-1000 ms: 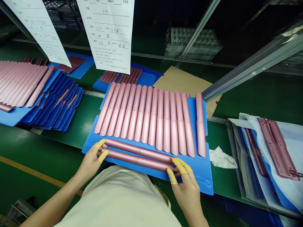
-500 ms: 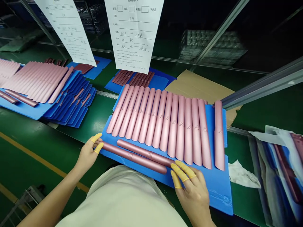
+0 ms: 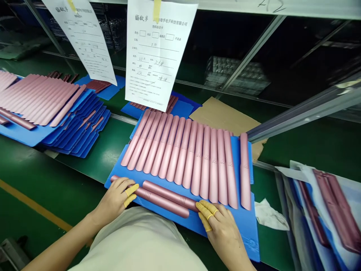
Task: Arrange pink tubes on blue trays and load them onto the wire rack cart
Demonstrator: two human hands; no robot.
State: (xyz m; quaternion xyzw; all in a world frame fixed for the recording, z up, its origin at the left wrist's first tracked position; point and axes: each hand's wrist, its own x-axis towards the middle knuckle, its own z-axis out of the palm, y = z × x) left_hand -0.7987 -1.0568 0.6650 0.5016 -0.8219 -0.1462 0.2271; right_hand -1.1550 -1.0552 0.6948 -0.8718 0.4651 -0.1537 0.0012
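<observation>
Two long pink metal rods lie side by side at the near edge of a blue corrugated plastic tray (image 3: 242,222). My left hand (image 3: 115,199) lies over the left part of the lower rod (image 3: 165,205), its fingers curled on it, and the rod's tip shows beyond them. My right hand (image 3: 217,222) has its fingertips at the right end of the upper rod (image 3: 169,195). Yellow finger cots cover several fingers on both hands. A tight row of pink half-round shells (image 3: 180,154) fills the tray behind the rods, and a single shell (image 3: 244,169) lies apart at the right.
Left of the tray, pink shells (image 3: 36,98) lie on a blue tray beside stacked blue trays (image 3: 84,120). Paper forms (image 3: 155,56) hang above the green belt (image 3: 90,158). Cardboard (image 3: 222,116), a crumpled white cloth (image 3: 269,215) and bagged darker parts (image 3: 335,210) lie to the right.
My left hand has moved from beyond the rod's left end onto the lower rod. The view has tilted up, showing more of the hanging forms.
</observation>
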